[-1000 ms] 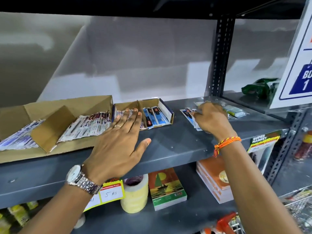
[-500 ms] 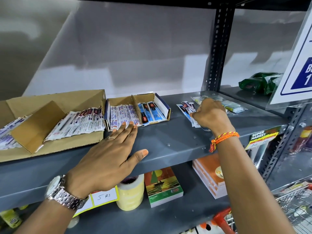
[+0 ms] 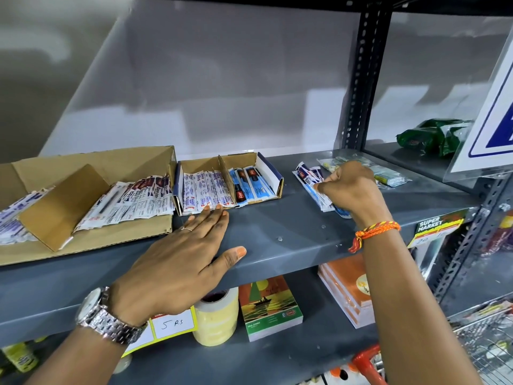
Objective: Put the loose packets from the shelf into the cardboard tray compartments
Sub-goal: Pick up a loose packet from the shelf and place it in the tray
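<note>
A small cardboard tray point(image 3: 270, 169) with two compartments stands mid-shelf, white packets in its left half and blue packets point(image 3: 251, 184) in its right. To its right lies a loose bunch of blue-and-white packets point(image 3: 309, 177); my right hand point(image 3: 351, 187) is closed around them, lifting their near ends. My left hand point(image 3: 180, 262) lies flat and open on the shelf edge, fingertips touching the white packets point(image 3: 204, 188) at the tray's front. A wider cardboard tray point(image 3: 91, 165) at the left holds more white packets.
Clear-wrapped packs point(image 3: 388, 176) lie behind my right hand near the slotted upright post point(image 3: 358, 79). A green bag point(image 3: 433, 137) and a hanging sign point(image 3: 494, 107) are at the right. The shelf below carries a tape roll point(image 3: 216, 318), a notebook point(image 3: 269, 307) and orange pads point(image 3: 347, 287).
My left hand slid back out of the small tray to its front edge. My right hand closed on the loose packets and drew them slightly forward.
</note>
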### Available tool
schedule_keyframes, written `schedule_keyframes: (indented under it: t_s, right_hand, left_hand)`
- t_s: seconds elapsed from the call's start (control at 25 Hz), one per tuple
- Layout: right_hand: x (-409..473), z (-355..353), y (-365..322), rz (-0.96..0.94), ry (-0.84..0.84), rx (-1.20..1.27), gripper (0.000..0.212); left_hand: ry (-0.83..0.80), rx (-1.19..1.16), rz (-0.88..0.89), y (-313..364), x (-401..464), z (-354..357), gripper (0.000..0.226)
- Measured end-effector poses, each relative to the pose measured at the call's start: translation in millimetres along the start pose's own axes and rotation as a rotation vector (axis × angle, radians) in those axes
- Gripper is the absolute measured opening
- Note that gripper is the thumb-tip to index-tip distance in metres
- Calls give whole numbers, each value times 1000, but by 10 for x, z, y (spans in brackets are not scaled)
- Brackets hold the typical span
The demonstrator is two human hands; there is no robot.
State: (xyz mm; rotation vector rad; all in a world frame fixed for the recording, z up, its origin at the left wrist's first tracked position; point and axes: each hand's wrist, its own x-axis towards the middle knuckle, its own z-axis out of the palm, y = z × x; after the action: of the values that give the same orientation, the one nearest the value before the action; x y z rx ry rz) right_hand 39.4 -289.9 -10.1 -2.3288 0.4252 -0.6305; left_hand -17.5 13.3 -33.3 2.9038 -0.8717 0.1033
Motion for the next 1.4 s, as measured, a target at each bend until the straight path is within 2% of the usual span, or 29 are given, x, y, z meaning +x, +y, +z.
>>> schedule_keyframes:
  t_s: [0.12, 0.2, 0.28, 0.4, 0.64, 1.12, 1.4]
  right_hand:
    - [-32, -37, -8, 15, -11, 219, 17]
    - [-63, -71, -44, 20, -16, 436, 21]
    - [-117, -103, -104, 39, -71, 657, 17]
    - [-240, -116, -205, 16, -159, 800, 8]
    - [-520, -78, -506, -115, -308, 937, 9]
    - [-854, 324, -1141, -218, -613, 1014, 10]
    - [-968, 479, -1492, -255, -717, 1021, 12]
  left_hand:
    - [9, 3, 4, -4, -2, 8, 94]
    - [8, 1, 13, -7, -4, 9, 94]
    - [2, -1, 24, -18, -15, 4, 93]
    - [3, 7, 33, -25, -61, -2, 95]
    - [87, 82, 42, -15, -290, -8, 92]
    - [210, 163, -138, -406, -888, 31, 83]
    - [242, 162, -263, -566, -1133, -33, 89]
